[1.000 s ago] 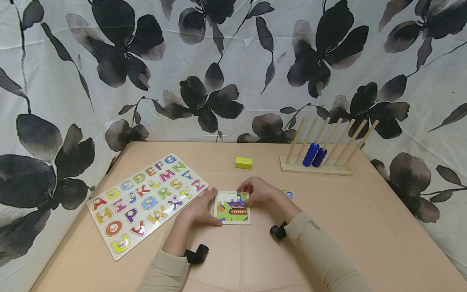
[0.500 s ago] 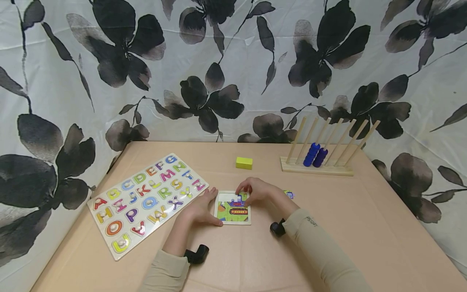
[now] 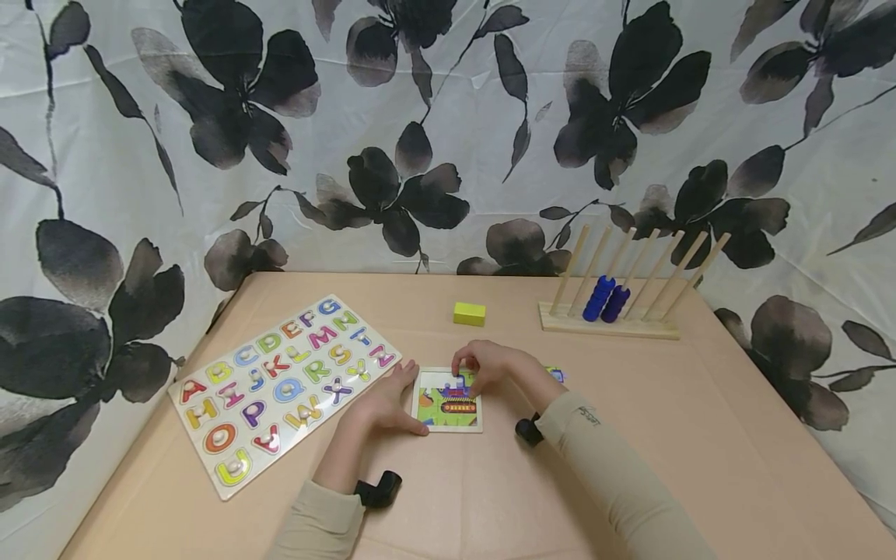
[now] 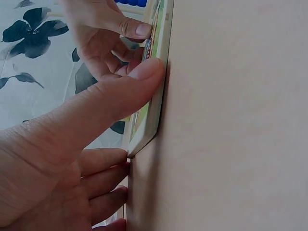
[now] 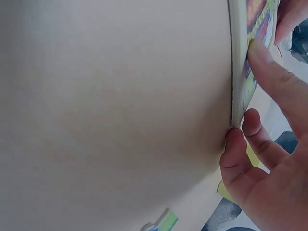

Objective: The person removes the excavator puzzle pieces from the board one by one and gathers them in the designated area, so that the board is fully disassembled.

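A small square picture puzzle in a pale frame lies on the table between both hands. Its picture shows a tracked vehicle on green. My left hand holds the frame's left side, thumb on the near rim and fingers towards the far corner. In the left wrist view the thumb lies over the rim. My right hand grips the far right part with curled fingers. Its thumb presses the picture while two fingertips meet the frame's edge. The fingers partly hide the picture's upper right.
An alphabet board lies to the left, near the left hand. A yellow block sits behind the puzzle. At the back right stands a wooden peg rack with blue beads. A loose puzzle piece lies behind the right wrist.
My right wrist and forearm have shifted slightly left, and the right fingers moved a touch left on the puzzle. The left hand and puzzle stay in place.
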Demonstrator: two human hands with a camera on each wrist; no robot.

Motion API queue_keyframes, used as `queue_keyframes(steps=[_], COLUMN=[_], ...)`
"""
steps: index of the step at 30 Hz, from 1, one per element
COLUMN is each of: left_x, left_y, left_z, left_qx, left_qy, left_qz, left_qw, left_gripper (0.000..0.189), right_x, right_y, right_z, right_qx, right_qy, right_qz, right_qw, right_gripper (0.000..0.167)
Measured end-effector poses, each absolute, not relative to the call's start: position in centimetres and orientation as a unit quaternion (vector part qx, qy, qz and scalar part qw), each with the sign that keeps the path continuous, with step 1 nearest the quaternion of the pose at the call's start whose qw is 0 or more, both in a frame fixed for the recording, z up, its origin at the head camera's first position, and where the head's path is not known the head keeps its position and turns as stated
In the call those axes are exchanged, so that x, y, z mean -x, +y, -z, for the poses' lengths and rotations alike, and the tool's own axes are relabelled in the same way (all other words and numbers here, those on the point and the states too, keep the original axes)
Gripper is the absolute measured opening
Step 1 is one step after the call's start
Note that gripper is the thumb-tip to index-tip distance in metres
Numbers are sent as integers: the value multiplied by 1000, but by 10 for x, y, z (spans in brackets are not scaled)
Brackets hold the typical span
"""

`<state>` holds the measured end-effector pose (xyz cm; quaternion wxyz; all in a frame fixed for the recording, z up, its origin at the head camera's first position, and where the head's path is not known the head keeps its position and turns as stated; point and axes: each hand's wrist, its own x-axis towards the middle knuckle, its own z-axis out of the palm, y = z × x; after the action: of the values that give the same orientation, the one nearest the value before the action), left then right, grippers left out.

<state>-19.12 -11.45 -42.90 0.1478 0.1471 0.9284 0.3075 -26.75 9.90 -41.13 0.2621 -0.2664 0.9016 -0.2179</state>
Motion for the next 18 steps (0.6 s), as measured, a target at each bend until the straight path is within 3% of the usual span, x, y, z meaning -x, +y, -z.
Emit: queue_keyframes(steps=[18], left_x=[191], left_y=[-114], left_z=[430], left_qx=[-147], left_qy=[925], left_qz=[-317], left_qw=[147], left_gripper=[105], right_x=[268], right_y=[96], right_z=[411], right_qx=[280], right_qy=[896], right_qz=[234], right_qw=[252], right_gripper=[32])
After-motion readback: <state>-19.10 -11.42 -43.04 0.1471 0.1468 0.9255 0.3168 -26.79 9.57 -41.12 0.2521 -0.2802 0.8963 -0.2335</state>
